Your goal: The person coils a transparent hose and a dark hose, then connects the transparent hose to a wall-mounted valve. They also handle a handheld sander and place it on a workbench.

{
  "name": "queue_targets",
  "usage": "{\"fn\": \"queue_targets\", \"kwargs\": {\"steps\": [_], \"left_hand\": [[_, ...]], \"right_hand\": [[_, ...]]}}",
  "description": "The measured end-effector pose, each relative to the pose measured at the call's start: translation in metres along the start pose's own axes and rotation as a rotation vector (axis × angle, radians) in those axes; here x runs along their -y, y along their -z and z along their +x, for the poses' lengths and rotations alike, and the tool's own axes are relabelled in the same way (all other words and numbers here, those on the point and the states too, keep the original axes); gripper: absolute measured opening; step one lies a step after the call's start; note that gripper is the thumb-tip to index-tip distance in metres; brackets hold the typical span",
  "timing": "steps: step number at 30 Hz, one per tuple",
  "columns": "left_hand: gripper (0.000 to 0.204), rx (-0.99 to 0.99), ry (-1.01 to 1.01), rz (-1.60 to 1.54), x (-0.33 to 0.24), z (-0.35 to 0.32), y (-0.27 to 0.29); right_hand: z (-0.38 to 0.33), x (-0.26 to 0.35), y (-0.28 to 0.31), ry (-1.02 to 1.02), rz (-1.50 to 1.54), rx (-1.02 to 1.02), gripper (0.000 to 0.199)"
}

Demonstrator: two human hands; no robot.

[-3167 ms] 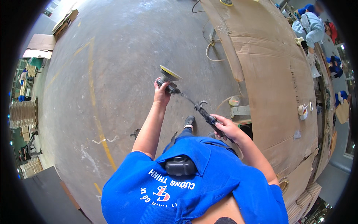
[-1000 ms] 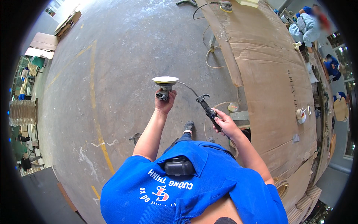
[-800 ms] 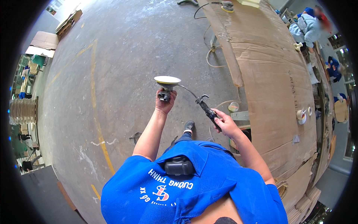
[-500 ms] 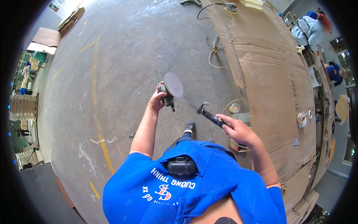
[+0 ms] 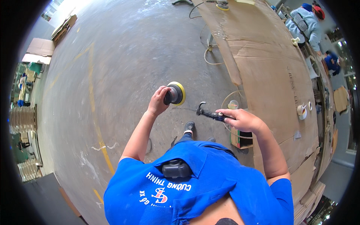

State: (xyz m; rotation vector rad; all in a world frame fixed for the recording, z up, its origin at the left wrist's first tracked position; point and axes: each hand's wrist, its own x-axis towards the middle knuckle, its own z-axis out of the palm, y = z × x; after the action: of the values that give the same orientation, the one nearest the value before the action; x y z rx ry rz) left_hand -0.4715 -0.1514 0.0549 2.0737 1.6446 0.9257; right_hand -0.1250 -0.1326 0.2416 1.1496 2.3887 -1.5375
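My left hand [image 5: 157, 101] grips the dark body of a round sander [image 5: 174, 93] with a yellow-rimmed pad, held out in front of me with the pad on its right side. My right hand [image 5: 240, 119] is closed around a black tool handle [image 5: 210, 113] with a hooked end that points left toward the sander. The two hands are a little apart at chest height. Below them my dark shoe [image 5: 188, 126] stands on the grey concrete floor [image 5: 123, 56].
A long workbench covered with brown cardboard [image 5: 270, 67] runs along my right, with a tape roll [image 5: 301, 110] on it. A hose [image 5: 210, 45] loops on the floor beside it. Another person in light blue [image 5: 305, 22] works at the far end. Stacks of goods [image 5: 22, 120] stand left.
The sander has been turned in my left hand: its pad faced up a second ago and now faces sideways to the right. My right hand stays on the black handle.
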Motion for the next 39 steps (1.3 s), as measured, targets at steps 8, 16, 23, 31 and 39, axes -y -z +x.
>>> {"fn": "queue_targets", "kwargs": {"steps": [8, 16, 23, 31, 39], "left_hand": [[0.051, 0.038, -0.268, 0.225, -0.005, 0.009, -0.020], [0.056, 0.297, -0.388, 0.055, -0.042, 0.077, -0.051], [0.059, 0.404, -0.589, -0.041, -0.120, 0.178, -0.106], [0.054, 0.552, -0.797, -0.123, -0.230, 0.258, -0.253], [0.051, 0.765, -0.617, 0.252, -0.335, 0.218, -0.367]], "right_hand": [[-0.051, -0.006, 0.010, -0.106, 0.309, 0.161, 0.038], [-0.305, -0.021, 0.050, -0.650, 0.525, 0.044, 0.008], [-0.369, -0.009, -0.049, -1.194, 0.239, -0.347, 0.040], [-0.387, 0.018, -0.135, -1.350, -0.435, -0.686, 0.026], [-0.434, -0.031, -0.230, -1.790, 0.013, -0.407, 0.031]]}}
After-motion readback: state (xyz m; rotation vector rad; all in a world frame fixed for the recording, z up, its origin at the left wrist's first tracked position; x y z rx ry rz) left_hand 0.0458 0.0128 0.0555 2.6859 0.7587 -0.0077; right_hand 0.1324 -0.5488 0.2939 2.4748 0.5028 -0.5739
